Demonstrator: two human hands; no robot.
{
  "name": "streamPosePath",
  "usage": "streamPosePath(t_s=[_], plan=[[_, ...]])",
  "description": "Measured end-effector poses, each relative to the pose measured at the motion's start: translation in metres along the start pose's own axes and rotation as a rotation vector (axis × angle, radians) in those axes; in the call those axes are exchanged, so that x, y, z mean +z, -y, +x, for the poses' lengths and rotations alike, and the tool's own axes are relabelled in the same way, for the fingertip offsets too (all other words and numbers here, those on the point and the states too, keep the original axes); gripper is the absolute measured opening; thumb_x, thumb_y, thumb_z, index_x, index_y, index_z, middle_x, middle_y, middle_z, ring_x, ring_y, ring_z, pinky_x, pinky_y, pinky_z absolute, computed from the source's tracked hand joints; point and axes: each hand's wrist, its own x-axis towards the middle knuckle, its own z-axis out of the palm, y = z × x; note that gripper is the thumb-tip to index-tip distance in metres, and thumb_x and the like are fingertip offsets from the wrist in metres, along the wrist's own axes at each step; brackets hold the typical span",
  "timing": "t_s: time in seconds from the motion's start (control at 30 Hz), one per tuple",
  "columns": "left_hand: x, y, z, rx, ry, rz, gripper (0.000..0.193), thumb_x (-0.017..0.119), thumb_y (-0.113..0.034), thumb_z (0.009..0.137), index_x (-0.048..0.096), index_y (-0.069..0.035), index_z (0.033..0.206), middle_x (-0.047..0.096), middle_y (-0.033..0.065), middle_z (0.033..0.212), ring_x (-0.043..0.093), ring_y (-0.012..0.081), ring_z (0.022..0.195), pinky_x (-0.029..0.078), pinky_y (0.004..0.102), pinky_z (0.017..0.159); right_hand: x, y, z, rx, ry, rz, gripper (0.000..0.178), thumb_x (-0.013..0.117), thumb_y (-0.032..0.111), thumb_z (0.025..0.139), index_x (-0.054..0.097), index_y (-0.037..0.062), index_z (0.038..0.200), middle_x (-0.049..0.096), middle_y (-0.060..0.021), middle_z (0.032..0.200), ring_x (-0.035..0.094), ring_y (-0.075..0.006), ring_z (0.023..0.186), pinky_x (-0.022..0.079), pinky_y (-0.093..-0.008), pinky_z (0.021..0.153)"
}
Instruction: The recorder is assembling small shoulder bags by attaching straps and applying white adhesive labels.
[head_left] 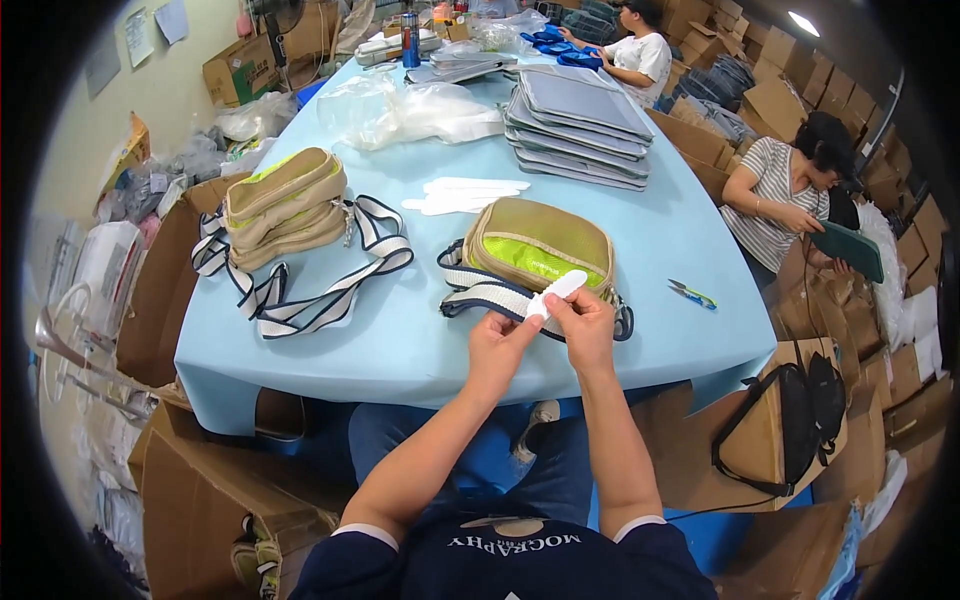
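Note:
Both my hands are at the near side of a tan and lime-green bag (520, 255) lying on the table. Between them is a white paper strip (560, 291) with a rounded end, laid against the bag's white and navy strap (490, 292). My left hand (500, 345) is closed on the strap and the strip's lower end. My right hand (583, 325) pinches the strip higher up. More white strips (465, 194) lie in a small pile beyond the bag. To the left, a stack of similar tan bags (285, 210) rests with its striped strap (340, 300) spread out in front.
A pale blue cloth covers the table (420, 345). Small scissors (692, 294) lie on the right. Farther back are stacked grey flat cases (580, 125) and clear plastic bags (400, 112). One person (800, 195) works at the right, another (640, 50) at the far end. Cardboard boxes (220, 490) flank the table.

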Motion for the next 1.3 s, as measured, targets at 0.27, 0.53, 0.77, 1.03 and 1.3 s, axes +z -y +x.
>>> streamPosePath(t_s=[0.27, 0.53, 0.77, 1.03, 1.3], plan=[[-0.003, 0.008, 0.001, -0.063, 0.193, -0.142, 0.024, 0.067, -0.004, 0.081, 0.060, -0.001, 0.104, 0.063, 0.0047, 0.087, 0.057, 0.0103, 0.074, 0.049, 0.0260, 0.072, -0.018, -0.007, 0.016, 0.450, 0.103, 0.357, 0.019, 0.063, 0.017, 0.087, 0.064, -0.0013, 0.092, 0.064, -0.0059, 0.086, 0.059, -0.0115, 0.074, 0.047, -0.0250, 0.064], [0.006, 0.009, 0.005, -0.006, 0.211, 0.076, 0.020, 0.069, -0.006, 0.080, 0.061, -0.001, 0.098, 0.062, 0.0027, 0.086, 0.056, 0.0093, 0.073, 0.047, 0.0234, 0.068, -0.026, -0.015, 0.020, 0.529, 0.067, 0.460, 0.020, 0.063, 0.019, 0.087, 0.063, -0.0005, 0.094, 0.065, -0.0068, 0.090, 0.060, -0.0140, 0.079, 0.048, -0.0272, 0.072], [0.019, 0.013, 0.004, 0.128, 0.146, -0.061, 0.022, 0.070, -0.004, 0.078, 0.061, 0.000, 0.098, 0.063, 0.0029, 0.093, 0.056, 0.0074, 0.080, 0.046, 0.0227, 0.069, -0.026, -0.011, 0.017, 0.514, 0.092, 0.474, 0.020, 0.062, 0.018, 0.088, 0.062, -0.0004, 0.096, 0.065, -0.0068, 0.091, 0.061, -0.0143, 0.080, 0.048, -0.0279, 0.074], [0.007, 0.012, 0.009, -0.030, 0.187, -0.107, 0.040, 0.070, 0.002, 0.075, 0.055, 0.000, 0.111, 0.060, 0.0060, 0.105, 0.057, 0.0122, 0.096, 0.046, 0.0278, 0.085, -0.024, -0.027, 0.018, 0.421, 0.039, 0.348, 0.014, 0.061, 0.015, 0.089, 0.062, 0.0014, 0.094, 0.065, -0.0054, 0.087, 0.061, -0.0123, 0.075, 0.049, -0.0261, 0.068], [0.006, 0.011, 0.012, 0.026, 0.274, -0.165, 0.036, 0.071, 0.000, 0.073, 0.055, -0.005, 0.105, 0.058, -0.0011, 0.092, 0.055, 0.0070, 0.084, 0.047, 0.0234, 0.073, -0.022, -0.019, 0.016, 0.378, 0.065, 0.245, 0.011, 0.061, 0.013, 0.089, 0.061, 0.0024, 0.088, 0.063, -0.0025, 0.081, 0.057, -0.0075, 0.068, 0.046, -0.0219, 0.062]])
